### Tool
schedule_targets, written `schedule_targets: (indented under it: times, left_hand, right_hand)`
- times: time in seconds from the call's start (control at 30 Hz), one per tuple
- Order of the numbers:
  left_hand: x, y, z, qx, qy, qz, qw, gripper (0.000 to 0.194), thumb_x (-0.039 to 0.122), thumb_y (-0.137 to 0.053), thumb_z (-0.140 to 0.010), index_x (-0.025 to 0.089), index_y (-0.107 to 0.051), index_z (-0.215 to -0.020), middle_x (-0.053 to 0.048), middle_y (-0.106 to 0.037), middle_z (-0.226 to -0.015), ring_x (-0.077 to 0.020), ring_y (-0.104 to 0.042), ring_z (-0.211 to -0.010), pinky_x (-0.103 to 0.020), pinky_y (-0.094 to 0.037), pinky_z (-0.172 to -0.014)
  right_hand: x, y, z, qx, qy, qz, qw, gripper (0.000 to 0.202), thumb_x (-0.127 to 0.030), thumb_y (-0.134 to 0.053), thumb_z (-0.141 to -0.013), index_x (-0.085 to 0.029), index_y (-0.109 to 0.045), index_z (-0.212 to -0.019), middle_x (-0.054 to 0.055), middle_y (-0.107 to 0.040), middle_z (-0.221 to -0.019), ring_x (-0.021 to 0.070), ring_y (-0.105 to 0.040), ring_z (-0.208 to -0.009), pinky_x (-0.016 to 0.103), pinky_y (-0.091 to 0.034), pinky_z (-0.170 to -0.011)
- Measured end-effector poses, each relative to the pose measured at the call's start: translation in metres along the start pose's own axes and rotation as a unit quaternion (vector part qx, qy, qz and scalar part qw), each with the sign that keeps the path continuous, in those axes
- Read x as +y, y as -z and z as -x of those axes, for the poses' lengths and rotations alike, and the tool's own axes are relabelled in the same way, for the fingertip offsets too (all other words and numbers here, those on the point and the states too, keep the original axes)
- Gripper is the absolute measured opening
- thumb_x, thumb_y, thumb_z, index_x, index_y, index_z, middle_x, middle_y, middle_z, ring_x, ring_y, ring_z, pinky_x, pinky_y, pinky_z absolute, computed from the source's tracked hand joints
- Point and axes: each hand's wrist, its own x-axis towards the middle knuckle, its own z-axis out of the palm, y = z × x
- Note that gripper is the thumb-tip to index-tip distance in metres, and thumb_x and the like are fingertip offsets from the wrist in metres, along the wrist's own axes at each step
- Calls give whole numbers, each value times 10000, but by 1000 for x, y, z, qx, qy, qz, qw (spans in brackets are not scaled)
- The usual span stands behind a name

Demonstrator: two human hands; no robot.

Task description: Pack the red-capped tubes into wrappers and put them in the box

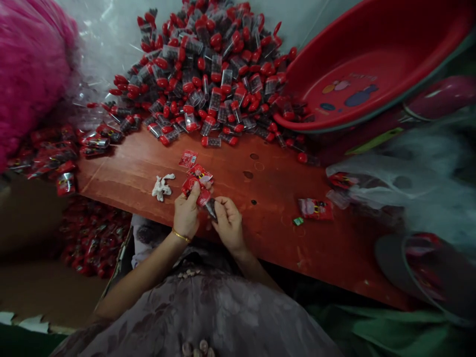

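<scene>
Near the table's front edge, my left hand [186,213] pinches a red printed packet [201,176] between thumb and fingers. Close beside it on the right, my right hand [228,223] has its fingers closed on a small clear tube with dark contents [211,208], which meets the packet's lower end. Whether the tube is inside the packet I cannot tell. A flat red printed card [188,158] lies just beyond the packet. To the left of my hands sits a crumpled white scrap [162,187].
A big pile of red-capped clear tubes [219,74] covers the table's [275,183] far side. A red basin [357,64] stands back right. Filled packets [55,153] lie left, above a cardboard box [29,287]. Another packet [316,208] and a grey container [394,258] are right.
</scene>
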Motion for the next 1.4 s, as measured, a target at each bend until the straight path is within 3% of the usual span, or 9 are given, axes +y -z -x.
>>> schedule_targets:
  times: [0.17, 0.27, 0.4, 0.53, 0.67, 0.8, 0.93, 1.13, 1.4]
  left_hand:
    - [-3, -3, 1, 24, -14, 16, 999, 429, 450, -764, -579, 125, -645, -833, -54, -710, -772, -183, -679, -767, -307, -514, -762]
    - [-3, -3, 0, 34, -9, 13, 999, 417, 443, -761, -591, 130, -639, -840, -54, -711, -750, -188, -683, -771, -304, -518, -754]
    - [-2, -2, 1, 23, 10, 3, 1000, 409, 439, -761, -594, 131, -644, -836, -54, -709, -715, -201, -686, -795, -299, -518, -756]
    - [-1, -2, 1, 1, 19, -6, 1000, 412, 425, -776, -575, 129, -653, -834, -60, -711, -728, -210, -684, -812, -312, -516, -777]
    - [-1, -1, -1, 6, -5, 12, 1000, 388, 411, -775, -584, 133, -650, -823, -60, -714, -786, -206, -680, -838, -324, -508, -813]
    - [0, -2, 0, 2, -7, 22, 1000, 385, 409, -777, -586, 138, -643, -825, -44, -711, -766, -205, -683, -821, -323, -516, -803]
    - [3, -4, 3, 6, 35, 33, 999, 359, 400, -765, -614, 152, -636, -839, -37, -709, -752, -203, -683, -826, -313, -523, -787]
    - [0, -5, 4, -5, -19, 22, 1000, 353, 414, -757, -618, 158, -647, -834, -33, -705, -767, -196, -682, -830, -293, -518, -781]
    - [6, 2, -4, -28, 29, -30, 999, 377, 464, -716, -651, 149, -638, -844, -38, -704, -727, -189, -683, -739, -279, -529, -690]
  right_hand:
    - [4, -1, 6, 52, 158, 159, 973, 131, -266, -479, -858, -202, -541, -953, 16, -625, -806, 124, -592, -690, 245, -478, -656]
    - [6, 0, 5, 45, 136, 129, 981, 125, -289, -465, -873, -205, -540, -927, 5, -613, -776, 118, -582, -667, 236, -477, -634]
    - [5, 3, -1, -19, 7, -10, 1000, 211, -414, -457, -871, -212, -515, -873, -46, -533, -630, 80, -487, -446, 198, -428, -425]
    - [3, 5, -2, -72, -89, -102, 988, 290, -496, -463, -840, -213, -506, -881, -70, -502, -556, 66, -431, -356, 169, -346, -319]
    - [1, 6, 3, -5, 29, 30, 999, 207, -399, -482, -855, -213, -554, -910, -28, -582, -672, 88, -517, -487, 208, -456, -466]
    - [0, 6, 8, 29, 146, 166, 975, 150, -265, -488, -859, -217, -566, -978, 11, -635, -796, 128, -597, -657, 256, -493, -652]
    - [1, 6, 8, 31, 148, 175, 973, 151, -247, -456, -873, -221, -546, -992, 17, -642, -811, 138, -611, -673, 265, -501, -658]
    - [6, 7, 9, 59, 166, 168, 970, 161, -247, -466, -867, -222, -549, -1002, 21, -640, -845, 140, -603, -705, 267, -499, -676]
    - [11, 13, 10, 10, 105, 117, 988, 157, -279, -469, -872, -232, -544, -1002, 4, -603, -770, 123, -574, -615, 231, -465, -536]
